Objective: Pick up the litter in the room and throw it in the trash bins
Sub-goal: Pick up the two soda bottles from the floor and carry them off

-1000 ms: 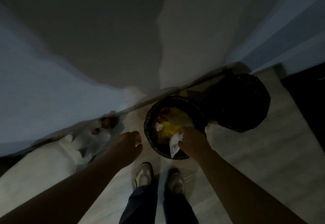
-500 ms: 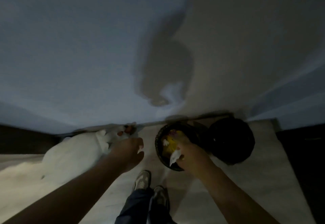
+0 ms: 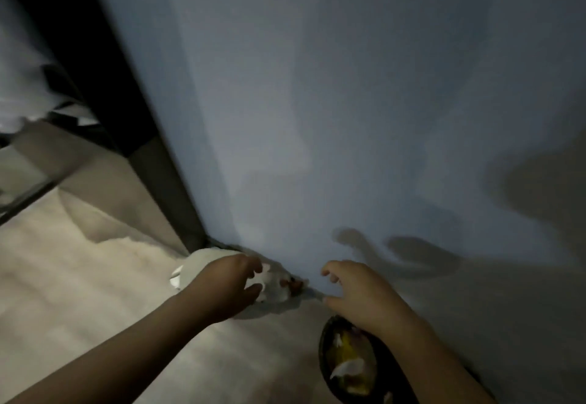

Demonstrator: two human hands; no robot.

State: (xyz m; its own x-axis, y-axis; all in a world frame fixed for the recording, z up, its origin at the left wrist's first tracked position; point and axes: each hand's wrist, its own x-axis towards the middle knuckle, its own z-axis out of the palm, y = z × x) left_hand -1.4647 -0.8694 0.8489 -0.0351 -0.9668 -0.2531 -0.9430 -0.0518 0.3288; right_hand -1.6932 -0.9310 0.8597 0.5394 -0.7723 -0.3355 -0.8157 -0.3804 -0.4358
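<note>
Curled fingers [image 3: 252, 268] of left hand [image 3: 226, 284] over white bag [image 3: 276, 291] at foot of wall [image 3: 348, 118], lower centre; grip not discernible through blur. Held right hand [image 3: 360, 297] loosely spread, empty, above bin [image 3: 321, 349], bottom right. Yellow and white litter [image 3: 346, 368] inside bin.

Bag [image 3: 276, 291] lies against wall [image 3: 348, 118], left of bin [image 3: 321, 353].

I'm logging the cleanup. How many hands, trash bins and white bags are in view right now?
hands: 2 (left hand, right hand)
trash bin: 1
white bag: 1
total: 4
</note>
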